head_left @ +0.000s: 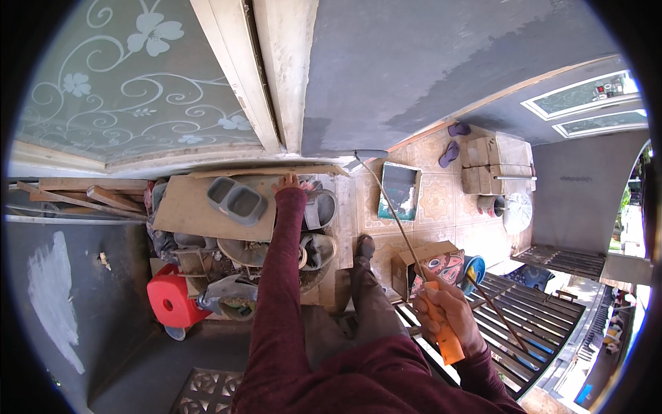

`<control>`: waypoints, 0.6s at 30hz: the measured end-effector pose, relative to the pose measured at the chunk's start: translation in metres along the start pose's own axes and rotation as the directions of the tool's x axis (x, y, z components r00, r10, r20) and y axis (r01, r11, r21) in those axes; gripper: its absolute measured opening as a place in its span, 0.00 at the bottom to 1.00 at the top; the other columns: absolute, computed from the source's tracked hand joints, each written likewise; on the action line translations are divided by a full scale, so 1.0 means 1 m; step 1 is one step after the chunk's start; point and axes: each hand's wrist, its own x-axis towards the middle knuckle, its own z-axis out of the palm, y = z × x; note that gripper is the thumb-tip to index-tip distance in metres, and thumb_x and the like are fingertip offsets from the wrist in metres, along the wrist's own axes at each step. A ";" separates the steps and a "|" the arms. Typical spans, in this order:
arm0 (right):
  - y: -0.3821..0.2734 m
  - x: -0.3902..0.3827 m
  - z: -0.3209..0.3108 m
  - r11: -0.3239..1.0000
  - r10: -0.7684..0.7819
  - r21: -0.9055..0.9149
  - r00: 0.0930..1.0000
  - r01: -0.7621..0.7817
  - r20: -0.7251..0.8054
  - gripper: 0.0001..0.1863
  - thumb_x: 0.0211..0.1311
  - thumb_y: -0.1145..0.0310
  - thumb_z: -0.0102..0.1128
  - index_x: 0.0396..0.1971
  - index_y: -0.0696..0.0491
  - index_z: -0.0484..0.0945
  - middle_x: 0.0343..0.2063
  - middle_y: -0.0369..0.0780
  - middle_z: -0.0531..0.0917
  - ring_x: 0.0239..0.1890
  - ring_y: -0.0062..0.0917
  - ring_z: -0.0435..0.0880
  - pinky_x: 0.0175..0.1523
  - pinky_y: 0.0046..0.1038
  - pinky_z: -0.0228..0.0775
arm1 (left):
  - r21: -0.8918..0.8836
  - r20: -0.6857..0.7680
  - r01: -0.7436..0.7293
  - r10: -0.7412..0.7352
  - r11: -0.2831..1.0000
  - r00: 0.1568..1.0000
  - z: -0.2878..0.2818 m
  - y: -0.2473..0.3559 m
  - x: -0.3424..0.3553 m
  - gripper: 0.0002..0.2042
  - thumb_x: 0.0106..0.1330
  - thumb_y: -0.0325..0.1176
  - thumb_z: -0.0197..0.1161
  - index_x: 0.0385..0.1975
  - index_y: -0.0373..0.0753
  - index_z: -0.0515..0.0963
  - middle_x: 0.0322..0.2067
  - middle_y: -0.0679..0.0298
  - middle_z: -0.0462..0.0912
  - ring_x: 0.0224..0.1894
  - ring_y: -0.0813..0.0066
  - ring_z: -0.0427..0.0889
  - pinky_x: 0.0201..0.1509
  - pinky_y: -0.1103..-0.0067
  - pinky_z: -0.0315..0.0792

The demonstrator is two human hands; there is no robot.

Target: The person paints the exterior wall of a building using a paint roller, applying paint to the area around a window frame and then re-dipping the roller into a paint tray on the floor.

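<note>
Orange handle (pixel 451 346) held in right hand (pixel 452 314) | I see pole (pixel 392 208) slanting far-left from grip | roller (pixel 373 154) at far end, by grey wall (pixel 365 76), nearer left hand (pixel 287 183) | left at cardboard (pixel 183 207), can't tell grip

Over my remote feed, I am recording a tiled floor (pixel 436 201) bearing a paint tray (pixel 416 188). Purple slippers (pixel 449 154) are lying far right, with stacked boxes (pixel 481 171) standing nearer. Left, a cardboard sheet (pixel 183 210) is supporting a grey double bowl (pixel 229 198).
</note>
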 end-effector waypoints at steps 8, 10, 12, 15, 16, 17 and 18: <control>0.012 0.039 -0.015 0.996 -0.011 -0.084 1.000 0.012 0.013 0.20 0.67 0.67 0.45 0.56 0.57 0.66 0.26 0.36 0.73 0.17 0.17 0.71 0.19 0.20 0.65 | 0.004 0.005 -0.008 0.008 1.000 1.000 0.002 -0.001 -0.001 0.25 0.63 0.54 0.53 0.56 0.48 0.71 0.54 0.69 0.72 0.59 0.70 0.69 0.59 0.53 0.58; 0.021 0.056 -0.023 0.995 -0.017 -0.099 1.000 0.019 0.020 0.15 0.66 0.67 0.46 0.49 0.57 0.68 0.25 0.35 0.73 0.18 0.17 0.71 0.19 0.20 0.65 | 0.008 0.013 -0.031 0.031 0.999 0.999 -0.003 0.002 -0.002 0.24 0.64 0.53 0.53 0.57 0.49 0.71 0.54 0.69 0.72 0.59 0.70 0.69 0.59 0.53 0.58; 0.027 0.072 -0.029 0.994 -0.022 -0.111 0.999 0.026 0.030 0.18 0.65 0.67 0.46 0.52 0.57 0.68 0.26 0.36 0.73 0.18 0.16 0.71 0.20 0.20 0.65 | 0.003 0.036 -0.018 0.018 1.000 0.999 0.001 -0.001 0.000 0.25 0.64 0.53 0.53 0.57 0.49 0.70 0.54 0.69 0.72 0.59 0.70 0.69 0.60 0.53 0.57; 0.025 0.069 -0.021 0.995 -0.041 -0.091 0.999 0.040 -0.009 0.27 0.65 0.68 0.45 0.64 0.57 0.62 0.26 0.36 0.73 0.19 0.17 0.71 0.21 0.20 0.65 | 0.002 0.066 -0.005 0.004 1.000 0.998 0.006 -0.002 0.000 0.25 0.64 0.52 0.53 0.58 0.49 0.70 0.54 0.69 0.72 0.60 0.70 0.68 0.60 0.52 0.57; 0.022 0.064 -0.018 0.995 -0.040 -0.086 0.999 0.039 -0.014 0.29 0.65 0.68 0.45 0.66 0.57 0.60 0.26 0.36 0.72 0.19 0.18 0.70 0.21 0.20 0.64 | 0.002 0.076 -0.002 0.002 1.000 0.997 0.007 -0.002 0.000 0.25 0.63 0.52 0.53 0.57 0.49 0.71 0.54 0.69 0.72 0.60 0.70 0.68 0.60 0.52 0.57; 0.020 0.056 -0.018 0.996 -0.043 -0.078 0.999 0.042 -0.002 0.30 0.65 0.69 0.45 0.68 0.56 0.58 0.26 0.37 0.72 0.19 0.18 0.70 0.21 0.20 0.64 | 0.000 0.077 -0.001 0.001 1.000 0.997 0.007 -0.003 0.001 0.25 0.63 0.52 0.53 0.57 0.49 0.71 0.55 0.69 0.72 0.61 0.70 0.68 0.60 0.52 0.57; 0.017 0.044 -0.020 0.996 -0.046 -0.070 0.999 0.046 0.008 0.31 0.65 0.69 0.45 0.69 0.56 0.57 0.26 0.37 0.72 0.19 0.18 0.70 0.21 0.20 0.64 | -0.002 0.078 0.000 0.001 1.000 0.997 0.006 -0.002 0.002 0.25 0.63 0.52 0.53 0.57 0.49 0.71 0.55 0.69 0.72 0.61 0.70 0.67 0.60 0.52 0.57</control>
